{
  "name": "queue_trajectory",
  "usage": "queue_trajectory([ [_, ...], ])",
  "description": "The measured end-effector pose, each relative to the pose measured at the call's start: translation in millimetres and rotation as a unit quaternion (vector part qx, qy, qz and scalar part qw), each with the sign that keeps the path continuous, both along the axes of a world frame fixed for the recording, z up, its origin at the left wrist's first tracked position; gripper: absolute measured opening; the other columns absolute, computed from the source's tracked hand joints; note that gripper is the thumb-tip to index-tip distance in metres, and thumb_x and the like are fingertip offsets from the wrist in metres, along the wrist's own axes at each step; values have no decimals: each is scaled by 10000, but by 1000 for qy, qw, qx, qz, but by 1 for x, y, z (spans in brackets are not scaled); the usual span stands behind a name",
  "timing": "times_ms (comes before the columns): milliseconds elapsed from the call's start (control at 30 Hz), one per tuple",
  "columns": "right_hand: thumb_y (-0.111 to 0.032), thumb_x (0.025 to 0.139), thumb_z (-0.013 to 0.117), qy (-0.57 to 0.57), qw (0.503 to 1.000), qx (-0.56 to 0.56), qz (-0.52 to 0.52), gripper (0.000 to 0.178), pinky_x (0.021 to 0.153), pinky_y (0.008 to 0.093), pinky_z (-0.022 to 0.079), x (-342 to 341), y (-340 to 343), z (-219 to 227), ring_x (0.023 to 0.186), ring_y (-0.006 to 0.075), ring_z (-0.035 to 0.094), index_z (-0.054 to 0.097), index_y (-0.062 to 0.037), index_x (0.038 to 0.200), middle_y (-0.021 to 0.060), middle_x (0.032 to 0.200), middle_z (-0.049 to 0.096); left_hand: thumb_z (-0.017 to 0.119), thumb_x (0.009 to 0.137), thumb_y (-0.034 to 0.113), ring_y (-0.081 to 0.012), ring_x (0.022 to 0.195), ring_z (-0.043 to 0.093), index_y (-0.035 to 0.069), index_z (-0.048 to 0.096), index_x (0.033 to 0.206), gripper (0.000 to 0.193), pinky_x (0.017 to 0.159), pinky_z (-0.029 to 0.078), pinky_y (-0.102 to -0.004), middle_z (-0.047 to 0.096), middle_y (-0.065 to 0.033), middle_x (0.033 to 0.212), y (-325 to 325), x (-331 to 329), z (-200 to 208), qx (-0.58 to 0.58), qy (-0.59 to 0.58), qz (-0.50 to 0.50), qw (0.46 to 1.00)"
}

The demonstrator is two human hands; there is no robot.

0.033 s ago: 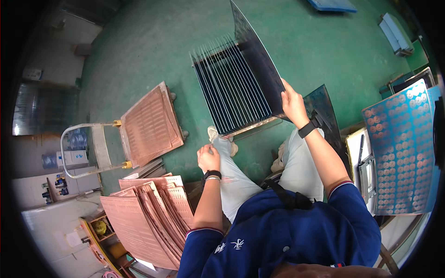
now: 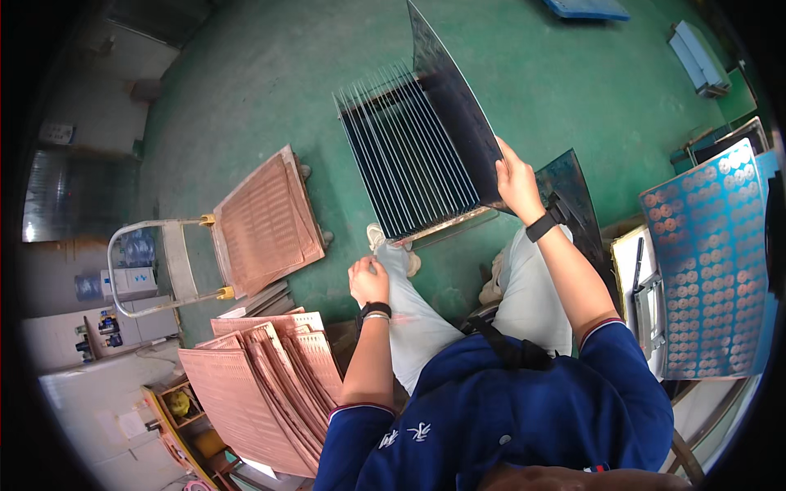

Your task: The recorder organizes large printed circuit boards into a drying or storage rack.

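My right hand (image 2: 517, 178) grips the near edge of a large dark flat panel (image 2: 454, 102) standing upright, thumb on one side. Against the panel's left side is a rack (image 2: 442, 219) of thin dark sheets (image 2: 401, 155), standing on edge with narrow gaps between them. My left hand (image 2: 368, 280) is curled closed beside my left knee, its back toward me. Whatever may be inside its fingers is hidden. A second dark panel (image 2: 565, 180) leans beyond my right wrist.
Left of me stand several copper-coloured perforated sheets (image 2: 229, 401); more copper sheets (image 2: 266, 221) lie on a trolley with a metal handle (image 2: 115, 266). To my right leans a blue board (image 2: 708, 278) with copper discs. A shelf unit (image 2: 160, 409) is at lower left.
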State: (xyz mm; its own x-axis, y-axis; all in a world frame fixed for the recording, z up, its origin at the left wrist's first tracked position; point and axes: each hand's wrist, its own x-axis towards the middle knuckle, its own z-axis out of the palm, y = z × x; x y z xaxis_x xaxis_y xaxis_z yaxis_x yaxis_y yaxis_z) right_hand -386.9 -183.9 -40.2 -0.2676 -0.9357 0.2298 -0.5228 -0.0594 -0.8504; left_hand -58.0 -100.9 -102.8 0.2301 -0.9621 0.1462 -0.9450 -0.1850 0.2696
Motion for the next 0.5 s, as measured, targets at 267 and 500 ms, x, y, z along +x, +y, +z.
queue_trajectory([
  [267, 7, 801, 483, 39, 998, 46, 0, 658, 605, 511, 433, -5, -48, 8, 664, 426, 565, 287, -241, 1379, 245, 698, 574, 537, 779, 164, -276, 874, 564, 95, 642, 810, 129, 750, 472, -387, 630, -70, 854, -9, -6, 3, 18, 6, -5, 1000],
  [500, 0, 811, 469, 64, 991, 111, -34, 663, 618, 515, 439, 11, -55, 8, 664, 428, 563, 275, -279, 1381, 240, 687, 576, 538, 780, 158, -271, 902, 563, 99, 643, 810, 124, 758, 472, -386, 635, -76, 879, -11, -12, 4, 32, 14, 6, 999],
])
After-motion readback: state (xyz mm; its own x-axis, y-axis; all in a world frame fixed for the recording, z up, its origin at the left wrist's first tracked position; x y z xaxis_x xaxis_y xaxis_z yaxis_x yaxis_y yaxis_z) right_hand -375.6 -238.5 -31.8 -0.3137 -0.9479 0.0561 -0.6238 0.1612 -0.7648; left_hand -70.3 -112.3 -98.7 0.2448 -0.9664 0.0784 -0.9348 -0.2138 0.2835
